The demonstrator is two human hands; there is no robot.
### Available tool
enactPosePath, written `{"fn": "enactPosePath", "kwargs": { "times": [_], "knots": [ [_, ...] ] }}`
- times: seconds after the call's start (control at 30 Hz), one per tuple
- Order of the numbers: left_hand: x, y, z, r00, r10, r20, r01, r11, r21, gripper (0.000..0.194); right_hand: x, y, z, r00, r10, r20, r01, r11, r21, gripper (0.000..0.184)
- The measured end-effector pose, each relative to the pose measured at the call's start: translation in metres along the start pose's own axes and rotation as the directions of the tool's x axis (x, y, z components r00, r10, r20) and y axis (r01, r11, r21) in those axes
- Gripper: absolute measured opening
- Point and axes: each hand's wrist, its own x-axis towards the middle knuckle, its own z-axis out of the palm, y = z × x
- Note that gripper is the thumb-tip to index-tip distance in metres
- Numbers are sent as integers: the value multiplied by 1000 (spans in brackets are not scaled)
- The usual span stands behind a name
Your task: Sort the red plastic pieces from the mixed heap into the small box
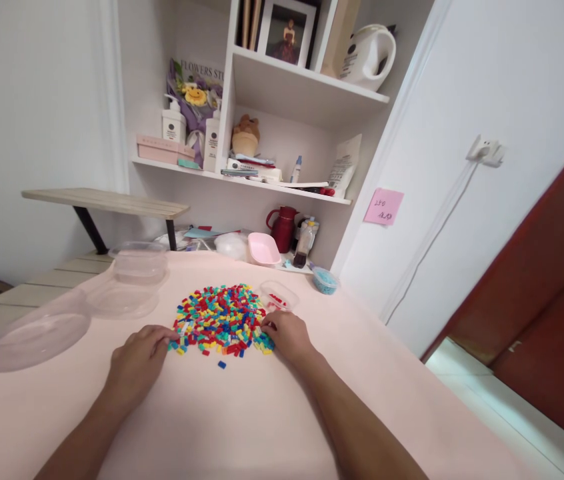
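A spread of small building bricks (219, 317) in red, blue, yellow, green and white lies on the pink-covered table in front of me. At its left edge is my left hand (137, 360), thumb and fingers drawn together against the outer bricks. My right hand (289, 335) bends its fingers in a pinch over the right edge. Whatever either hand's fingertips hold is too small or hidden to make out. One blue brick (222, 365) lies apart, nearer to me. Just behind my right hand stands a clear container (289, 297) with several red bricks inside.
Clear plastic tubs (37, 343) stand on the left. A lidded tub of blue pieces (325, 281) is at the back right. Behind are a pink tray (263, 249), a red jug (283, 230) and a bottle of dark liquid (305, 245). A wooden shelf stand (107, 202) rises at back left.
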Motion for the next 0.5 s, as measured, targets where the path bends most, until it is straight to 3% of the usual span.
{"fn": "enactPosePath", "kwargs": {
  "times": [0.1, 0.17, 0.27, 0.37, 0.43, 0.5],
  "knots": [
    [0, 0, 1, 1000, -6, -8, 6, 1000, -4, 36, 0, 7, -1, 997, 4, -78, 7, 990, 138, 14],
    [-1, 0, 1, 1000, -11, -7, 11, 1000, -7, 36, 1, 13, -4, 975, 36, -218, 22, 967, 255, 18],
    [-2, 3, 0, 1000, -15, -2, 15, 1000, -10, 36, 5, 23, -9, 868, 149, -473, 57, 917, 394, 28],
    [-3, 6, -2, 1000, -28, 2, 28, 1000, -11, 36, 10, 32, -13, 757, 230, -612, 75, 899, 431, 37],
    [-3, 6, -2, 999, -33, 5, 33, 999, -12, 36, 13, 37, -12, 747, 239, -620, 70, 900, 431, 39],
    [-3, 5, -1, 999, -31, 8, 31, 999, -18, 36, 15, 42, -9, 788, 235, -569, 39, 903, 428, 41]
  ]
}}
